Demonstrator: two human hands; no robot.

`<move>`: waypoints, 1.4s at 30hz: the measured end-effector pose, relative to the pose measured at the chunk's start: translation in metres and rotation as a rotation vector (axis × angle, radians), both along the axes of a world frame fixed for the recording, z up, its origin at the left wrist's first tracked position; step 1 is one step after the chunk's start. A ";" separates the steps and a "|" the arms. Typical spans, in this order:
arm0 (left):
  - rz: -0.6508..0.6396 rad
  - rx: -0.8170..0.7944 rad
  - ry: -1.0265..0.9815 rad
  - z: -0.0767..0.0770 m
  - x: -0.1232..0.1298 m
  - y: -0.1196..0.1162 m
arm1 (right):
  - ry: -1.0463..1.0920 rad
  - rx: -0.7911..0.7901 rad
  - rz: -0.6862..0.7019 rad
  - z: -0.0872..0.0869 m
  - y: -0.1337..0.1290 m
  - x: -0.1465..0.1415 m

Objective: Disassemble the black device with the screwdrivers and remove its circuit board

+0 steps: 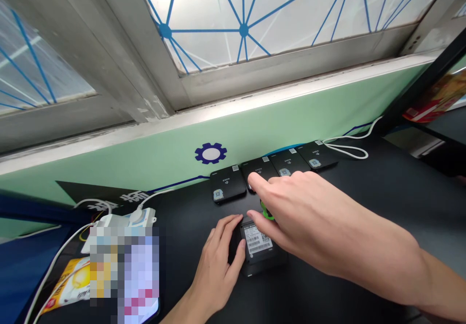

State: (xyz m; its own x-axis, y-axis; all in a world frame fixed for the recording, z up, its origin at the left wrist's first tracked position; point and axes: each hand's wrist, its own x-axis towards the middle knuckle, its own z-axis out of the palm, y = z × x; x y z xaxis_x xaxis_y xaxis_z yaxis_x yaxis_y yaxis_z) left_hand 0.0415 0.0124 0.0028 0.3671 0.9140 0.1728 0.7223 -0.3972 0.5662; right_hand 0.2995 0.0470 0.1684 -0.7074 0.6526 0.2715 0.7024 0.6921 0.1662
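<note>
A small flat black device [258,240] lies on the black desk with a white printed label facing up. My left hand [222,261] rests along its left side, fingertips at the far corner and thumb against the near part of that edge. Over the far right part of the device, my right hand [302,215] is closed around a bright green object [267,211]. Only a curved green bit shows between thumb and fingers; its shape, and what its lower end touches, are hidden by the hand.
Several similar black boxes, such as this one [227,184], stand in a row along the green wall [174,147]. A white cable [349,148] lies at the far right. At left are a white power strip [147,217], a yellow snack packet [73,280] and a lit phone [141,275], partly pixelated.
</note>
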 end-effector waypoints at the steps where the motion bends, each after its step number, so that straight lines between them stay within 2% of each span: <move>1: 0.001 0.006 0.001 0.000 0.000 0.000 | 0.019 -0.015 -0.017 -0.001 0.000 0.001; 5: 0.008 0.014 0.004 0.000 0.001 0.001 | 0.069 -0.069 -0.009 -0.008 -0.001 0.007; 7: 0.009 0.011 0.001 0.001 0.001 0.001 | 0.059 -0.041 0.024 -0.008 -0.002 0.010; 11: 0.000 0.002 -0.010 0.001 0.000 0.001 | -0.008 0.062 0.055 0.001 -0.004 0.006; 14: -0.004 -0.003 -0.014 0.000 0.001 0.001 | -0.039 0.039 0.052 0.008 -0.004 0.001; 23: -0.004 -0.019 -0.004 0.001 -0.001 0.001 | 0.027 -0.047 -0.003 -0.003 -0.002 0.010; 27: -0.011 -0.018 -0.008 0.002 0.000 0.000 | -0.019 0.037 0.052 0.002 -0.004 0.006; 30: -0.014 -0.022 -0.012 0.003 0.001 0.000 | -0.050 0.005 0.050 0.006 -0.004 0.004; 34: -0.015 -0.020 -0.016 0.003 0.001 0.001 | 0.068 -0.039 0.001 -0.003 -0.003 0.010; 38: -0.014 -0.024 -0.010 0.004 0.000 0.001 | 0.071 -0.031 0.049 -0.012 -0.005 0.016; 42: -0.015 -0.028 -0.014 0.003 0.000 0.001 | 0.002 0.027 0.054 -0.001 -0.006 0.008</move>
